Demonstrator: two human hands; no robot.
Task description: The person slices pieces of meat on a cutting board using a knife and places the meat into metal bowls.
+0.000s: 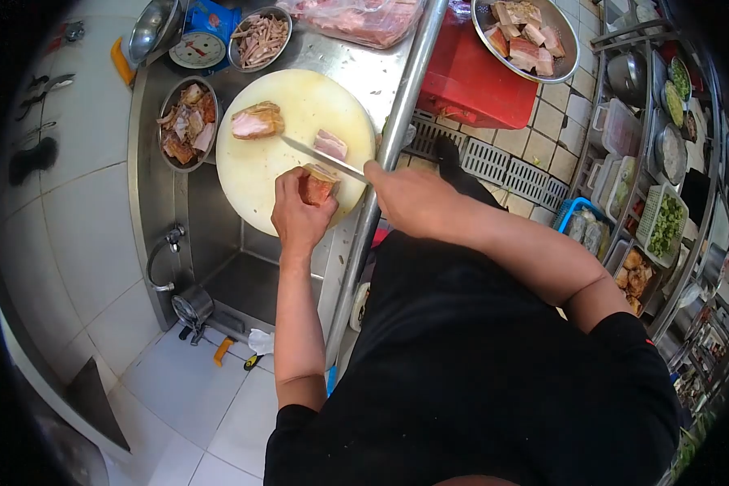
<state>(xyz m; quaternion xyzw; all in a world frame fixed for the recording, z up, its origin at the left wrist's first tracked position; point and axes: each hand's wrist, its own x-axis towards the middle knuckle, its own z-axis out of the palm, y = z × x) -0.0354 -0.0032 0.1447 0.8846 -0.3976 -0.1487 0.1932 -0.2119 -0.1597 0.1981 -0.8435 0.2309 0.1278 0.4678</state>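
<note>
My right hand (pixel 397 194) grips a knife (pixel 324 158), its blade reaching left across the round white cutting board (pixel 247 182). Under my left hand (pixel 298 206) is a chunk of meat (pixel 317 188) with a browned surface, held by the fingers near the board's lower edge. The blade passes just above this chunk; whether it touches is unclear. A cut pale-pink piece of meat (pixel 330 144) lies beyond the blade. Farther up the board rests a larger browned piece of meat (pixel 257 121).
Left of the board stands a metal bowl of meat trimmings (pixel 188 125). Behind it are a bowl of meat strips (pixel 261 39), a blue scale (pixel 198 49) and bagged meat (pixel 360 20). A sink (pixel 255 279) lies below the board. Cut chunks fill a metal basin (pixel 571 61) near a red box (pixel 470 89).
</note>
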